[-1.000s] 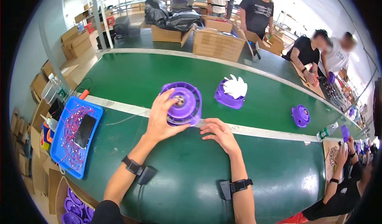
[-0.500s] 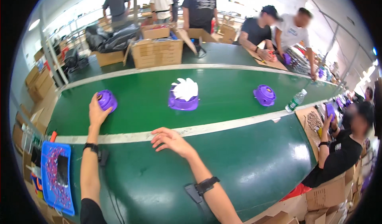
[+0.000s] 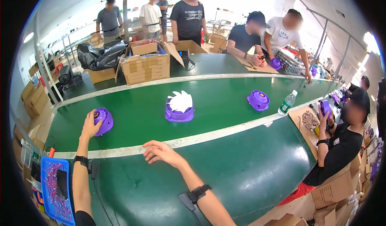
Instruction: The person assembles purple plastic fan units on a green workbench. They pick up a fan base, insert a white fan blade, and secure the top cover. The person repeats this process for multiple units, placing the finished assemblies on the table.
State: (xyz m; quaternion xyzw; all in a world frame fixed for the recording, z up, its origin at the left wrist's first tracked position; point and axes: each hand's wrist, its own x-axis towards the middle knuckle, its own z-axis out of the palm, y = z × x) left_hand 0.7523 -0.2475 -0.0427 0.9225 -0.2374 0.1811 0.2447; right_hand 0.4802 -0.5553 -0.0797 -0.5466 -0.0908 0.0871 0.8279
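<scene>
My left hand [image 3: 89, 125] grips the left side of a round purple plastic housing [image 3: 105, 125] lying on the green belt, fingers along its far edge and thumb at the near side. A dark, brassy centre shows on top of the housing. My right hand [image 3: 163, 153] hovers over the near pale rail, fingers apart, holding nothing. Beyond it on the belt, a second purple housing [image 3: 179, 116] bears a white fan wheel [image 3: 180, 101]. Farther right sits a third purple housing [image 3: 258, 100] without a fan wheel. Both my wrists wear black straps.
A water bottle [image 3: 287, 102] stands by the rail at right. On the near left, a blue tray [image 3: 45, 194] holds wires and a black item. Cardboard boxes [image 3: 146, 68] line the far table. At right, a co-worker [image 3: 341, 141] holds a purple housing; other people stand across.
The view has tilted and shifted, so the belt and housings appear lower and slightly left. My left hand stays on its housing; my right hand remains apart with fingers spread.
</scene>
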